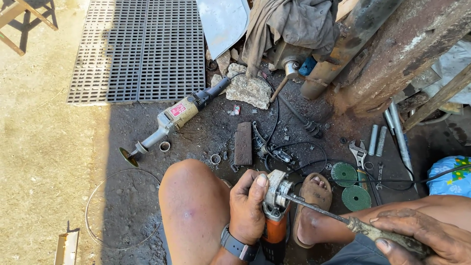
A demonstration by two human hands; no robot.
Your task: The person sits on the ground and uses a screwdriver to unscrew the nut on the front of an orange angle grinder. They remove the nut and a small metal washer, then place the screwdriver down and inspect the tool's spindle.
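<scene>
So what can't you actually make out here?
Head view only:
- Orange-bodied angle grinder: its lower body is hidden by the left hand.
- Grimy long-shafted screwdriver: its handle end is covered by the right hand, itself cut by the frame edge.
- Blue patterned bag: cut off at the right.

Orange plastic body and dull grey metal head on the angle grinder (274,211); screwdriver (343,221) has a thin metal shaft and a grimy, rough handle. Second grinder (179,115): worn cream casing, scuffed metal neck; green discs (349,185) matt, gritty; floor grate (140,49) moulded grey plastic; draped cloth (294,22) dusty, limp; ground (44,147) rough concrete.
</scene>
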